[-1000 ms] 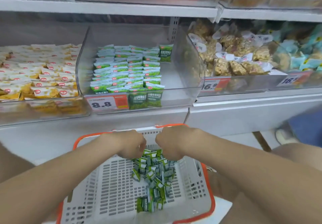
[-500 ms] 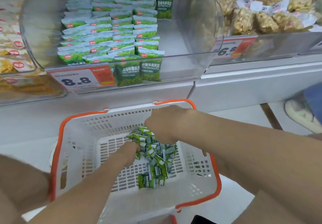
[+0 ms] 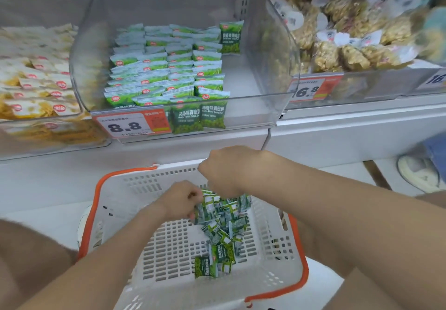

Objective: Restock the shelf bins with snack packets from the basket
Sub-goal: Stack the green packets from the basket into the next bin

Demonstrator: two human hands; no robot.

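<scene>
A white basket with an orange rim (image 3: 166,256) sits below the shelf and holds a pile of small green pea packets (image 3: 223,225). My left hand (image 3: 179,199) is down in the basket, fingers closed on packets at the pile's left edge. My right hand (image 3: 225,172) hovers over the pile's far end, fingers curled down into the packets; its grip is hidden under the hand. Above, a clear shelf bin (image 3: 265,107) holds neat rows of the same green packets (image 3: 164,68) on its left side, with bare floor on its right.
A price tag reading 8.8 (image 3: 125,125) fronts the bin. A bin of yellow-white packets (image 3: 33,80) lies to the left, and a bin of brown snack bags (image 3: 350,44) to the right. Someone's shoe (image 3: 420,174) stands on the floor at the right.
My left hand has moved up the basket to the pile's left edge and closed on packets. My right hand stays over the pile. The view shifted slightly.
</scene>
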